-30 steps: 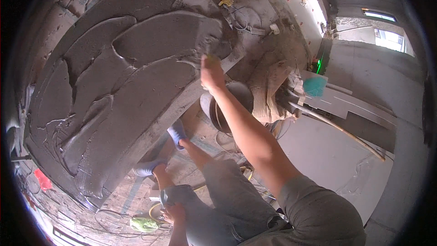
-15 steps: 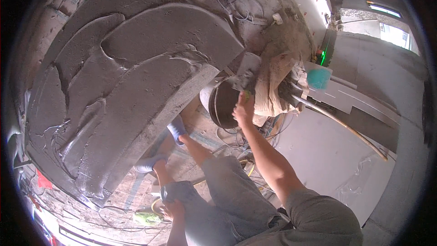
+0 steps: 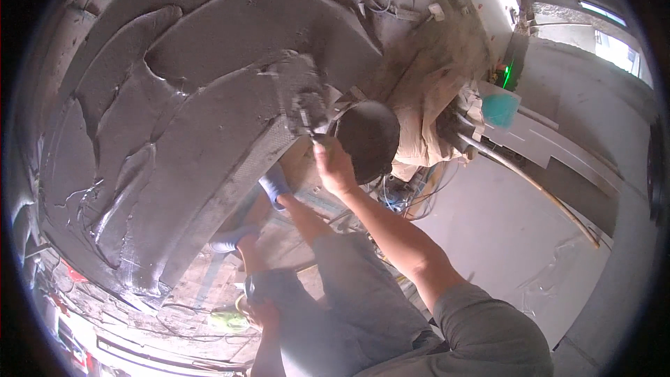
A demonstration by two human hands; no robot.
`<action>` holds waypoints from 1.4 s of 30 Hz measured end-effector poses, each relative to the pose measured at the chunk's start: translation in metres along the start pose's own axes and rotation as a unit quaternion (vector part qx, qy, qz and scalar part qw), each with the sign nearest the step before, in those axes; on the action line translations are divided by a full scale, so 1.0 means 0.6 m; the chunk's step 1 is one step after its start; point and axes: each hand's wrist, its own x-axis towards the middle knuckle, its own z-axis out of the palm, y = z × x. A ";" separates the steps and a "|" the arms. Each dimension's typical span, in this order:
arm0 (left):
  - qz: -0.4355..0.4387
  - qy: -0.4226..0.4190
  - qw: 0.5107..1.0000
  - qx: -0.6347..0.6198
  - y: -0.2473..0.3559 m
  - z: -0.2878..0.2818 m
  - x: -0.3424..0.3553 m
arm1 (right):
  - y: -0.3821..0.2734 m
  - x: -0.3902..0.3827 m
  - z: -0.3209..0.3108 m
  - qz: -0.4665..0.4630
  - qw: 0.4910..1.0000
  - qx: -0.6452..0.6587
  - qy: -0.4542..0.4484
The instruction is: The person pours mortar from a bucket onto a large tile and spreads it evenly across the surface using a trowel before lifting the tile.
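Clearly, in the head view, the right hand (image 3: 335, 166) is closed around the handle of a trowel (image 3: 301, 91), its fingers wrapped tight and the forearm reaching in from the near right. The trowel's blade, blurred, points to the far side, over the grey mortar (image 3: 209, 126) near the right end of a large slab (image 3: 262, 155). That mortar covers most of the slab in thick, curved ridges, leaving a textured strip bare along the near edge. Just right of the trowel is a round bucket (image 3: 366, 143), grey inside, with a crumpled brown paper sack (image 3: 419, 145) beside it on the right.

The left hand (image 3: 264, 314) is at the person's left knee, on the near side; whether it holds anything I cannot tell. A pale green bag (image 3: 229, 320) lies just left of it. Two blue shoes (image 3: 276, 181) show between the knees and the slab. Farther right, a long wooden pole (image 3: 530, 183) slants across a pale board (image 3: 481, 227).
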 end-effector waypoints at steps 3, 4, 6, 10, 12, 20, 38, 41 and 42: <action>0.044 0.015 0.999 0.005 -0.019 0.011 0.006 | 0.086 -0.048 -0.023 0.082 0.996 -0.028 -0.027; 0.043 0.012 0.999 0.003 -0.007 0.002 -0.003 | 0.110 -0.073 -0.042 0.018 0.997 -0.070 -0.005; -0.010 -0.046 0.999 -0.005 0.050 -0.041 -0.036 | 0.162 -0.116 -0.105 -0.068 0.982 -0.177 0.016; -0.032 -0.077 0.996 0.003 0.042 -0.041 -0.023 | 0.221 -0.093 -0.182 -0.196 0.918 -0.339 0.064; 0.013 -0.025 1.000 0.010 -0.043 -0.026 0.006 | 0.107 -0.019 -0.145 0.132 0.991 -0.019 0.026; 0.008 -0.011 1.000 -0.003 0.005 -0.028 -0.011 | 0.059 0.094 -0.122 -0.110 0.956 -0.121 -0.245; 0.011 -0.033 0.999 -0.016 0.002 -0.040 -0.020 | -0.097 -0.110 0.085 -0.204 0.926 -0.171 -0.267; -0.007 -0.076 0.997 -0.026 0.016 -0.057 -0.021 | -0.069 -0.167 0.087 -0.145 0.874 -0.261 -0.383; -0.015 -0.054 0.998 -0.027 0.003 -0.050 -0.017 | -0.075 -0.194 0.085 -0.154 0.846 -0.284 -0.425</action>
